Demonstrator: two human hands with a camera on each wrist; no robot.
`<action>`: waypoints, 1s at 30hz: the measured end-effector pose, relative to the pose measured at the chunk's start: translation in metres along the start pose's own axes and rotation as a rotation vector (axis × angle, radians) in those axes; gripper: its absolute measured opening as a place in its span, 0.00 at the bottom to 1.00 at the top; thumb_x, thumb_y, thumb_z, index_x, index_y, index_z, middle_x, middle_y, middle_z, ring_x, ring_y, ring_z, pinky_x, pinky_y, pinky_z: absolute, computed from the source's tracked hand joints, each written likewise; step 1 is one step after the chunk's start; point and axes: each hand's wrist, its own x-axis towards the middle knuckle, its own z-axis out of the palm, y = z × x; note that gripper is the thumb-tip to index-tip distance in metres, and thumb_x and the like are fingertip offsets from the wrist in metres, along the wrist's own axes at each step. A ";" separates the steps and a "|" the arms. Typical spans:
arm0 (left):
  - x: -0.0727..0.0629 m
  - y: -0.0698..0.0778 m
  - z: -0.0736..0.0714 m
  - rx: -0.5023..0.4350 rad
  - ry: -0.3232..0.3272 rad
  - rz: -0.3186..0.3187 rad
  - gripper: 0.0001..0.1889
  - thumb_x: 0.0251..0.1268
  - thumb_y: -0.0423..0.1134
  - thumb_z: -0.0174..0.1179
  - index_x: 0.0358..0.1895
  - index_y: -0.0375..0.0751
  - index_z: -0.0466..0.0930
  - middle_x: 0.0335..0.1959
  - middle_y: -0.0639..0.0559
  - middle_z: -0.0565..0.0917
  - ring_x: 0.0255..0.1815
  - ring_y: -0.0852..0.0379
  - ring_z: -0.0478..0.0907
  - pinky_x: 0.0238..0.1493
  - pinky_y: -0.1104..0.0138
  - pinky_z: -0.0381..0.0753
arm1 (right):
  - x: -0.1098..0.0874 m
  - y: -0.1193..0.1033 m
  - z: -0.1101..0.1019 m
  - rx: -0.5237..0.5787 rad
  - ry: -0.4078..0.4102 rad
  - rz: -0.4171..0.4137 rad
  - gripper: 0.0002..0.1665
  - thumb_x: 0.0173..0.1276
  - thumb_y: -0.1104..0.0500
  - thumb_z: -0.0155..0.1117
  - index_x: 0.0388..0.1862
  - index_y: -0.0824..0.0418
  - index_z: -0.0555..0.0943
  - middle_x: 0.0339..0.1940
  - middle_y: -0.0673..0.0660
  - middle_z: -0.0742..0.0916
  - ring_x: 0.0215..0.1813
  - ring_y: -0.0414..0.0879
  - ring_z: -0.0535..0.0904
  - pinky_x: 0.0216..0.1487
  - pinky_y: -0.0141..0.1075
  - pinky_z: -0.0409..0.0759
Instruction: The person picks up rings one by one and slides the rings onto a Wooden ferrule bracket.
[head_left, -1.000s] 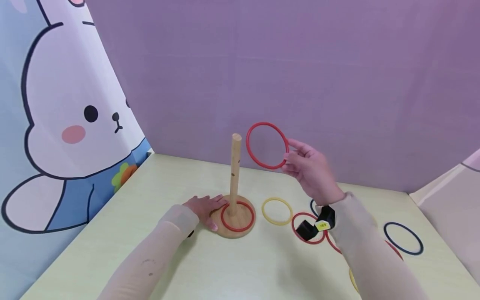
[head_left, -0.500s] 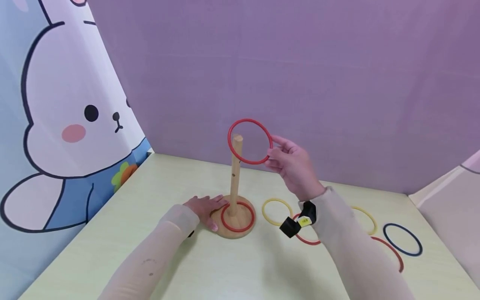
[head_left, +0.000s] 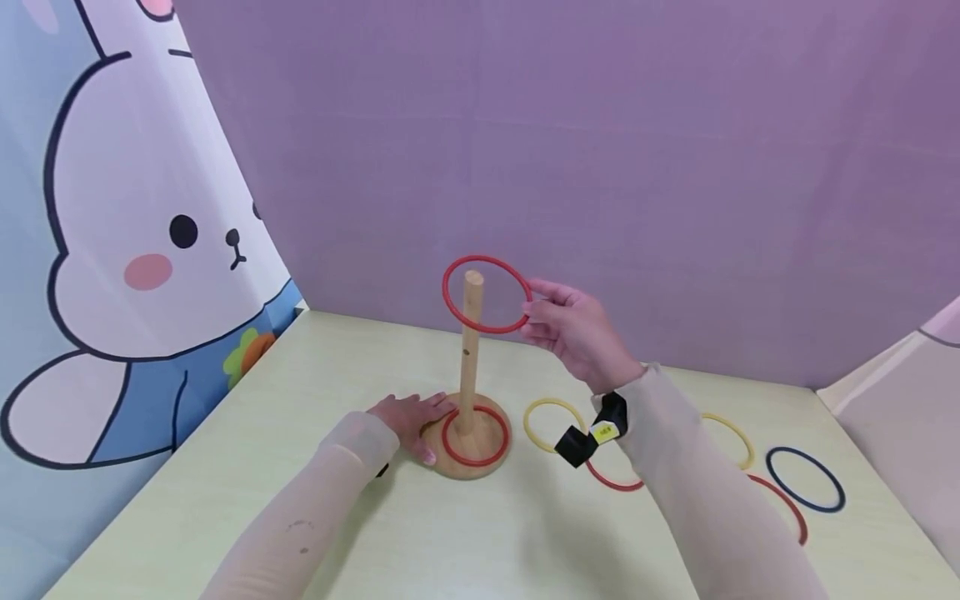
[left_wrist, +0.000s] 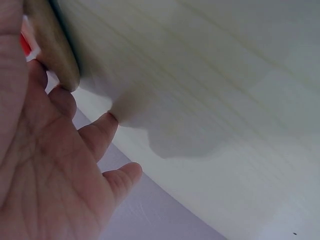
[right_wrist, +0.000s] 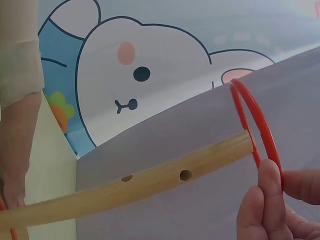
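Observation:
A wooden post (head_left: 468, 367) stands upright on a round wooden base (head_left: 463, 472). My right hand (head_left: 573, 329) pinches a thin red ring (head_left: 482, 258) by its right side, at the top of the post. In the right wrist view the post's end meets the plane of the held ring (right_wrist: 261, 117); whether it has passed through is hard to tell. Around the post's foot a second red ring (head_left: 474, 462) lies on the base. My left hand (head_left: 405, 423) rests with fingers spread against the base's left side; the left wrist view shows its palm (left_wrist: 55, 160) and the base edge.
On the table right of the base lie a yellow ring (head_left: 553, 401), a red ring (head_left: 617, 487) partly behind my right wrist, another yellow ring (head_left: 738, 429), another red ring (head_left: 793, 502) and a dark blue ring (head_left: 806, 452). A purple cloth wall (head_left: 637, 167) rises behind.
My right hand has carried the red ring leftward to the post's top, then slightly lower, and the ring has tilted flatter. My left hand stays on the base.

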 end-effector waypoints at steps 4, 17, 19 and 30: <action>-0.001 -0.002 0.000 0.016 0.002 0.009 0.47 0.51 0.55 0.70 0.74 0.55 0.57 0.75 0.52 0.59 0.72 0.41 0.58 0.66 0.41 0.57 | 0.002 -0.001 0.001 -0.001 -0.004 0.027 0.29 0.69 0.71 0.54 0.69 0.68 0.65 0.25 0.50 0.84 0.23 0.40 0.81 0.35 0.30 0.82; -0.001 -0.002 -0.001 0.015 -0.003 0.009 0.48 0.49 0.55 0.71 0.75 0.54 0.57 0.75 0.51 0.58 0.72 0.40 0.57 0.66 0.40 0.57 | 0.006 0.012 -0.002 -0.027 -0.008 0.085 0.28 0.70 0.69 0.55 0.69 0.68 0.66 0.24 0.51 0.85 0.22 0.40 0.81 0.35 0.31 0.83; -0.001 -0.001 -0.001 0.011 -0.005 0.003 0.48 0.49 0.55 0.71 0.75 0.54 0.57 0.75 0.52 0.58 0.72 0.40 0.56 0.67 0.40 0.56 | 0.006 0.014 -0.002 -0.025 -0.008 0.092 0.28 0.70 0.69 0.55 0.69 0.68 0.66 0.24 0.51 0.85 0.22 0.40 0.82 0.35 0.31 0.82; 0.001 -0.002 0.000 -0.003 -0.007 -0.002 0.48 0.50 0.56 0.70 0.75 0.57 0.56 0.75 0.54 0.57 0.73 0.41 0.55 0.67 0.41 0.56 | 0.006 0.026 -0.006 -0.052 0.004 0.123 0.28 0.70 0.69 0.55 0.69 0.68 0.67 0.25 0.51 0.84 0.22 0.39 0.81 0.34 0.30 0.82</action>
